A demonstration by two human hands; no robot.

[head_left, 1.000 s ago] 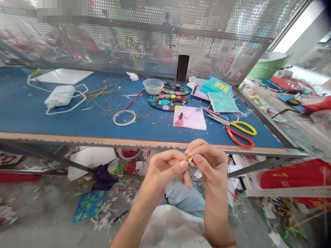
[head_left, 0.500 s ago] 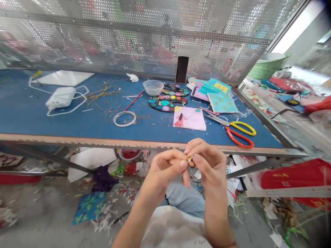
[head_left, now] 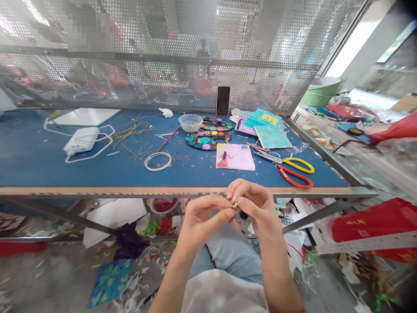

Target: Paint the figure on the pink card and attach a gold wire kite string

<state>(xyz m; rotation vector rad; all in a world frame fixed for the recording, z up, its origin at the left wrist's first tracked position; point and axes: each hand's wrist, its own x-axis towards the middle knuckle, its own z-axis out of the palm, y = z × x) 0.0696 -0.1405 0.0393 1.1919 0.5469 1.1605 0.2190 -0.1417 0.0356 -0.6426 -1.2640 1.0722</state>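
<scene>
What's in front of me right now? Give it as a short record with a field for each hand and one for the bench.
Left hand: pinching a small gold-coloured piece
Right hand: pinching the same piece from the other side
Bench: blue bench bearing a paint palette, pink card, yellow-handled scissors, red-handled scissors, clear plastic bowl, upright phone

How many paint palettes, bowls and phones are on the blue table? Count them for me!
Paint palettes: 2
Bowl: 1
Phone: 1
Total: 4
</scene>
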